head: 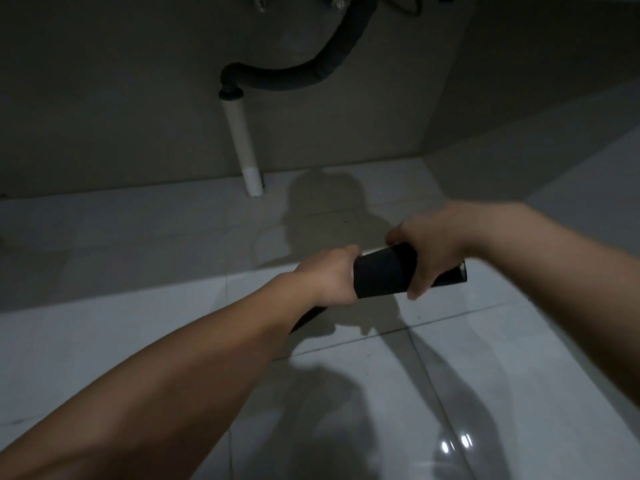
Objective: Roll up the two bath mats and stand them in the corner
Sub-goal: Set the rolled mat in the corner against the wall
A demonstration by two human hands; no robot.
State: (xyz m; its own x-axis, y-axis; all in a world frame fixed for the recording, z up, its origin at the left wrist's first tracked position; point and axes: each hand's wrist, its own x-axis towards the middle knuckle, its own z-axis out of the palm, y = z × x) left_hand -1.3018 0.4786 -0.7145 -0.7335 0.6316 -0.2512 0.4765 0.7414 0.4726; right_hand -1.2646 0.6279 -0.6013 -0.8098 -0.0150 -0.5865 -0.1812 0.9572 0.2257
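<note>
A dark bath mat (381, 275), rolled into a tight tube, lies nearly level in the air above the pale tiled floor (519, 341), its right end showing the roll's edge.

a: where is there room?
b: the tile floor (519, 341) is bare at 3, 6 and 9 o'clock.
a: what's in the way?
b: at 12 o'clock, the wall (104, 116), a white pipe (242, 147) and a black hose (298, 76).
</note>
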